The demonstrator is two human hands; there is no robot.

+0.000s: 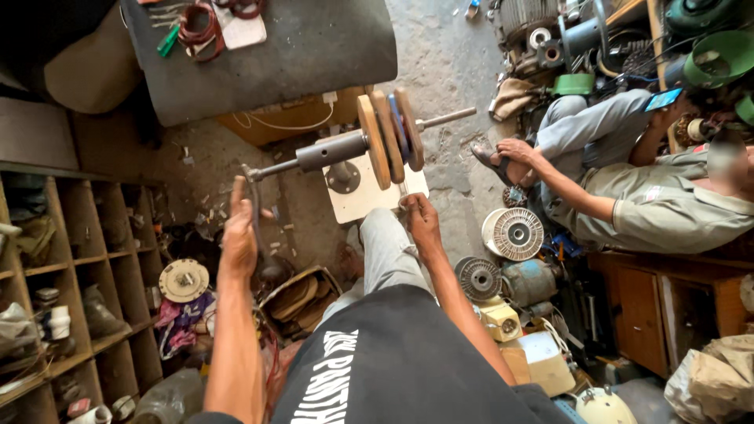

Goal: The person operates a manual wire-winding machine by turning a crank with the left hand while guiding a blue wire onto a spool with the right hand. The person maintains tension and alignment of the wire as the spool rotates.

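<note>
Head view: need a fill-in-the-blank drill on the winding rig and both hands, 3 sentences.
1. The left hand grips the ___ at the shaft's end.
2. The right hand is just below the wooden ___ on the shaft.
3. A seated person is on the ___ side of the view.

Missing words: crank; discs; right

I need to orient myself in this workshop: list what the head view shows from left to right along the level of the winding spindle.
Wooden shelf unit → left hand on the crank handle → grey spindle sleeve → wooden discs → right hand below them → bare shaft end → seated person's hand.
</note>
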